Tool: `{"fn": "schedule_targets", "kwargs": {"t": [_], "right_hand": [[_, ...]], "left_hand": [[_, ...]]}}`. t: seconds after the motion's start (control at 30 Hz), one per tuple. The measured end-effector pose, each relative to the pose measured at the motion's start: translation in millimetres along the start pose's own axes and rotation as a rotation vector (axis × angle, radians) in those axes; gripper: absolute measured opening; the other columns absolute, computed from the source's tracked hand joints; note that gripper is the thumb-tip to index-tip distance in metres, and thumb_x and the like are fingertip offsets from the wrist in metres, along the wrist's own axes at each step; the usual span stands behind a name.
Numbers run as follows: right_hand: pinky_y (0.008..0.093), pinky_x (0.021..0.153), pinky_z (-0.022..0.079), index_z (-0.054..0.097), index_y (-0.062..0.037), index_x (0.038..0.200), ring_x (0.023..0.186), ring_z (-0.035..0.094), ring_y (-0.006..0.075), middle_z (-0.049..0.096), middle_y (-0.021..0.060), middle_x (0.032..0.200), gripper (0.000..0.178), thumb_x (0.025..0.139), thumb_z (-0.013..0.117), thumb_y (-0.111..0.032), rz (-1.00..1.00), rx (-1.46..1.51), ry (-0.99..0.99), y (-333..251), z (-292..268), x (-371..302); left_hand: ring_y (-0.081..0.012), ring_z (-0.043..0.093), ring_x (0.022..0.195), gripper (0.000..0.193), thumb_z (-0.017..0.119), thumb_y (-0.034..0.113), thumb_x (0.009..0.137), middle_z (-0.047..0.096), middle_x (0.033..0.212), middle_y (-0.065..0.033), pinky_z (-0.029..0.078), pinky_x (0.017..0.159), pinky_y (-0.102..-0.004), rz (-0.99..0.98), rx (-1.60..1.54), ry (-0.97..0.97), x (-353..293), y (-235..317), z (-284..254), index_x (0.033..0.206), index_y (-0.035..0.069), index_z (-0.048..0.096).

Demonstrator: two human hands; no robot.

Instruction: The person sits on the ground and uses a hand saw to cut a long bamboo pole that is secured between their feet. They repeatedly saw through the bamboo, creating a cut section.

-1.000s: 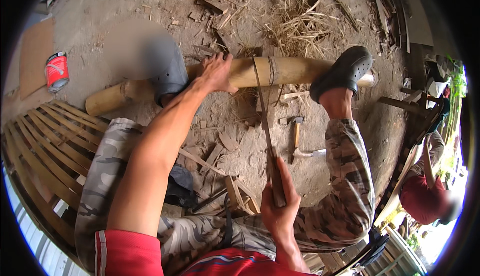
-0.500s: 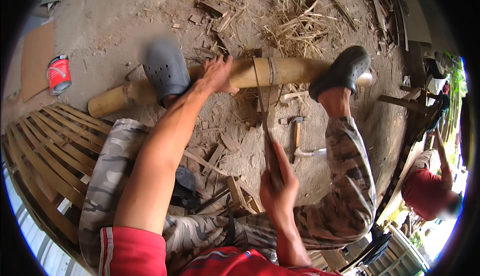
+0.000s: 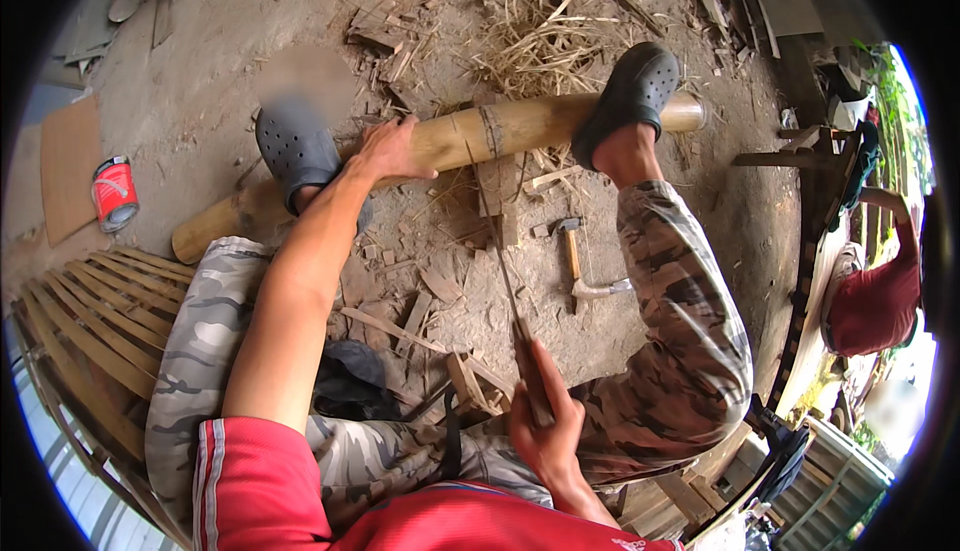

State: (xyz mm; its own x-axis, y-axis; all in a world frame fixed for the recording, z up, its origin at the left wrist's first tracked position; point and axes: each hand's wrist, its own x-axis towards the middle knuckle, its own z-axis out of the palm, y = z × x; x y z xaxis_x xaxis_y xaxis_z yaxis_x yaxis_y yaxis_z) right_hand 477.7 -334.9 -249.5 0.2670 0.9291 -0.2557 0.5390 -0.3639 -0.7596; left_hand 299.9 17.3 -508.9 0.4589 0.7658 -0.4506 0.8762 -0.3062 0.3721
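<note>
A thick yellow bamboo pole [image 3: 540, 123] lies crosswise in front of me, raised on a wooden block [image 3: 497, 179] near its middle. My left hand [image 3: 390, 149] is closed over the pole, beside my left foot. In my right hand [image 3: 548, 429], fingers wrap round the wooden handle of a handsaw [image 3: 504, 269]. Its narrow blade points away from me, and the far end meets the pole just left of a dark node. My grey clogs, left [image 3: 296, 151] and right [image 3: 640, 86], press on the pole either side of the saw.
A hammer [image 3: 572, 251] and another tool with a curved metal head [image 3: 604, 289] lie below the pole. Fibre shavings [image 3: 545, 46] and wood scraps litter the dirt floor. A slatted bamboo piece [image 3: 95, 321] and red can [image 3: 115, 194] are left; another person [image 3: 875, 301] is right.
My right hand has pulled the saw back toward my body, so less blade reaches past the pole. My left hand keeps its hold. The whole view has shifted slightly.
</note>
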Motion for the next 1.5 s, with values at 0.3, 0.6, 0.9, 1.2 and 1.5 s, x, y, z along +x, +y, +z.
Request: {"fn": "schedule_targets", "kwargs": {"t": [0.3,0.6,0.9,1.2,1.5], "right_hand": [[0.023,0.069,0.051,0.052,0.0003,0.142,0.073,0.062,0.0048,0.073,0.0103,0.09,0.058,0.085,0.062,0.007,-0.071,0.002,0.222,23,-52,-22],[0.0273,0.086,0.051,0.055,-0.0005,0.14,0.101,0.066,0.0125,0.072,0.0163,0.114,0.054,0.087,0.064,0.006,-0.08,0.205,0.293,31,-40,-13],[0.0297,0.094,0.05,0.053,0.0029,0.14,0.111,0.064,0.0166,0.069,0.0187,0.121,0.051,0.091,0.067,-0.001,-0.017,0.34,0.185,38,-37,-18],[0.0281,0.091,0.049,0.05,0.005,0.141,0.105,0.063,0.0148,0.067,0.0159,0.122,0.051,0.092,0.063,-0.001,-0.028,0.389,0.19,32,-34,-14],[0.0283,0.091,0.049,0.049,0.0059,0.142,0.105,0.063,0.0146,0.068,0.0171,0.121,0.053,0.092,0.065,-0.003,-0.044,0.379,0.192,34,-29,-13]], "left_hand": [[-0.0178,0.047,0.059,0.078,0.02,0.073,0.099,0.046,0.058,0.0004,0.043,0.058,-0.0393,-0.434,-0.657,0.182,42,46,7,0.063,0.014,0.056],[-0.034,0.042,0.139,0.054,0.054,0.046,0.096,0.054,0.143,-0.0187,0.025,0.12,-0.0522,1.156,0.129,-0.142,-77,43,107,0.124,0.0,0.066],[-0.0347,0.03,0.147,0.065,0.037,0.047,0.104,0.036,0.157,-0.0186,0.02,0.122,-0.0511,-0.193,-0.231,0.64,0,75,1,0.154,0.007,0.031],[-0.0219,0.017,0.153,0.07,0.04,0.056,0.1,0.023,0.165,-0.0062,0.009,0.126,-0.0427,0.934,0.471,-0.279,-72,93,116,0.155,0.013,0.033],[-0.0359,0.036,0.142,0.067,0.033,0.052,0.104,0.04,0.153,-0.0203,0.02,0.121,-0.0494,-0.135,-0.242,0.509,9,63,13,0.151,0.004,0.036]]}}
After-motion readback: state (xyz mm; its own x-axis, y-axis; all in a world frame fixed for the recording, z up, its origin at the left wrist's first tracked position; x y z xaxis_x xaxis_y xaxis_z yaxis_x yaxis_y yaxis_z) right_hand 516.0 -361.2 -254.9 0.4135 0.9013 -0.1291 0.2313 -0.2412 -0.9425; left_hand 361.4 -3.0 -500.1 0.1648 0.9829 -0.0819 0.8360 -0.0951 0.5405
